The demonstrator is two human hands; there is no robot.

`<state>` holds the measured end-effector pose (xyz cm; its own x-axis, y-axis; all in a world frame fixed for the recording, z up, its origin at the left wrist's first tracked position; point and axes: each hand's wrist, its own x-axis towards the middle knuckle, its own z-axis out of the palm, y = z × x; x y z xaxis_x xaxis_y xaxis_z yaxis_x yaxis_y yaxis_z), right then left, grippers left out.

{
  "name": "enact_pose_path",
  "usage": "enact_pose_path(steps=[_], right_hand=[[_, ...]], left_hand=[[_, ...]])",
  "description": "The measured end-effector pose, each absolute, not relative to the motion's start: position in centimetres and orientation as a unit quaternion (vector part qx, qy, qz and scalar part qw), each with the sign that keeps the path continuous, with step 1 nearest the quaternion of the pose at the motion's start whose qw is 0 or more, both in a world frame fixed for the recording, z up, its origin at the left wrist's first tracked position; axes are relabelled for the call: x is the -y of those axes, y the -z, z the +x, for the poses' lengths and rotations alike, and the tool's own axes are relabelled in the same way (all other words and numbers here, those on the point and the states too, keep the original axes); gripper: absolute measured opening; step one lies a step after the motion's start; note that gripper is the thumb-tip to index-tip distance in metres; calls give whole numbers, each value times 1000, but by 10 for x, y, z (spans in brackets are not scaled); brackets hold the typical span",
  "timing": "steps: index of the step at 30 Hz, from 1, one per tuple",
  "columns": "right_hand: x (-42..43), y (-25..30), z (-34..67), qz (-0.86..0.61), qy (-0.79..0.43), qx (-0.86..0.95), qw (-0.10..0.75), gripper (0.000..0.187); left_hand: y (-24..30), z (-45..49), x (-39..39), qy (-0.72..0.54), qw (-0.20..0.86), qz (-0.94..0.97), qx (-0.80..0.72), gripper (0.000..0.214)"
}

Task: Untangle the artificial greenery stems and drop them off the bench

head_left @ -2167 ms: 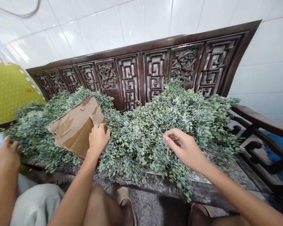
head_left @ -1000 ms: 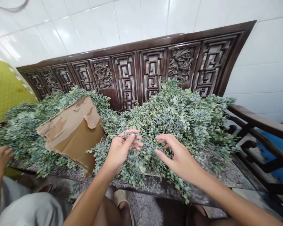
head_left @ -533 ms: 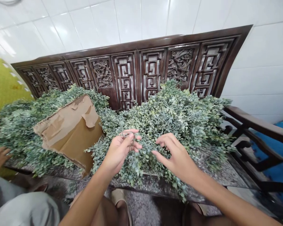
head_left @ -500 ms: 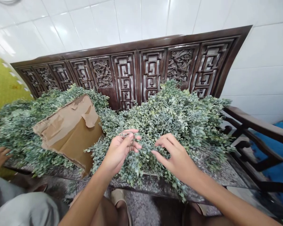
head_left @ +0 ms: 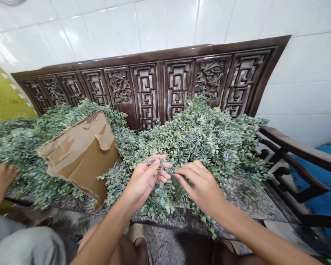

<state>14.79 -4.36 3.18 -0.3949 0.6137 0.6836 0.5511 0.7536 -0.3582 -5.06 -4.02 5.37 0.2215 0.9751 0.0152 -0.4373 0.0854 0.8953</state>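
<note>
- While your left fingers (head_left: 161,166) curl inward, they and your thumb appear to pinch a thin wiry stem (head_left: 151,160) lightly, just above the palm of your left hand (head_left: 143,186).
- Your right fingers (head_left: 187,171) lie pressed together, pointing toward the left hand, with their tips among the leaves just beside it. You cannot tell from this view whether they pinch anything.
- As it looks, the step in hand is working through one tangled patch of stems with your right hand (head_left: 201,189) and left hand close together.
- That stem seems wound in with its neighbours, so your next move calls for tracing where it runs before putting any pull on it.
- Your hands sit at the front of a heap of small-leaved greenery (head_left: 209,147), which fills the lower middle of the frame and spreads toward the left edge.
- A torn cardboard sheet (head_left: 82,158) lies tilted on the heap, left of your hands.
- Below, the heap rests on a speckled stone bench (head_left: 253,209), against its carved dark-wood backrest (head_left: 146,92).
- At the far left edge, a co-worker's hand (head_left: 0,176) hovers near the leaves.
- A white tiled wall (head_left: 154,25) rises behind everything.
</note>
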Motion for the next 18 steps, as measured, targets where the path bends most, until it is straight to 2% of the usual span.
enact_pose_path(steps=[4,13,16,18], right_hand=[[41,-33,150,-361,-101,815,443,11],[30,-34,168,-383,-376,748,391,17],[29,-36,171,-359,-452,722,381,19],[29,-38,171,-346,-484,711,374,20]], left_hand=[[-56,-50,39,-543,613,433,-377,41],[-40,-56,30,-595,351,472,-547,73],[-37,-59,28,-617,275,491,-550,74],[-37,-60,29,-661,234,483,-525,66]])
